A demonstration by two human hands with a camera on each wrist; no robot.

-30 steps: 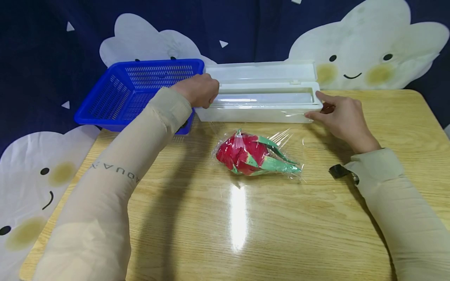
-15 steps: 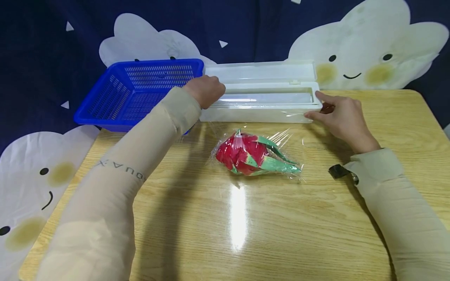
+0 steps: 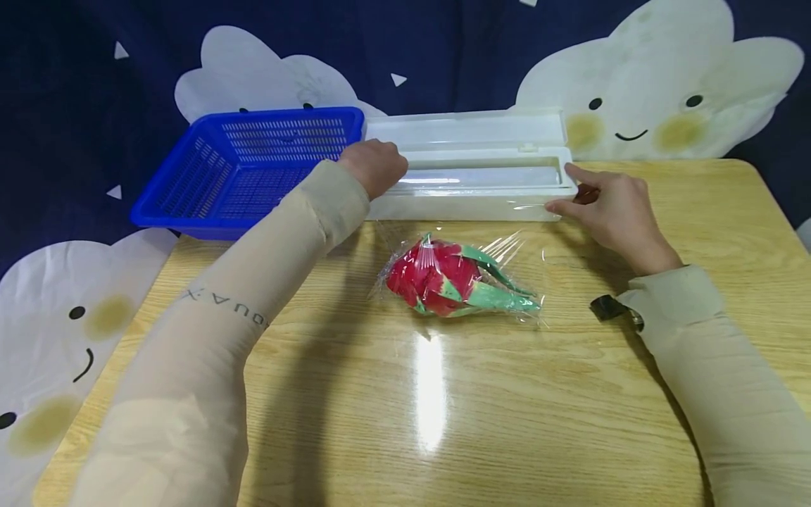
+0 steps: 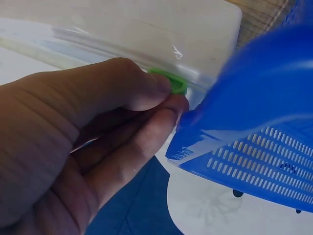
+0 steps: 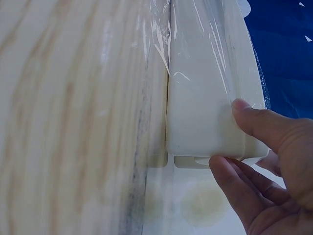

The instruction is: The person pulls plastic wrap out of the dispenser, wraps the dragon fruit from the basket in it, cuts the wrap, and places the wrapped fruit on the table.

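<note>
A long white cling-film dispenser [image 3: 481, 201] lies open along the table's back edge. My left hand [image 3: 375, 167] is at its left part, thumb and forefinger pinching the small green slider [image 4: 172, 84] on the box's edge. My right hand [image 3: 602, 204] grips the dispenser's right end [image 5: 200, 98], thumb on the front wall and fingers round the end. A sheet of clear film runs from the box over a red and green toy dragon fruit [image 3: 451, 282], which lies in the middle of the table between my arms.
A blue slotted basket [image 3: 241, 169] stands at the back left, touching the dispenser's left end and overhanging the wooden table [image 3: 443, 422]. A dark cloth with white cloud faces hangs behind and around the table.
My left hand has slid a little to the right along the dispenser with the slider. The right hand and the wrapped fruit have stayed put.
</note>
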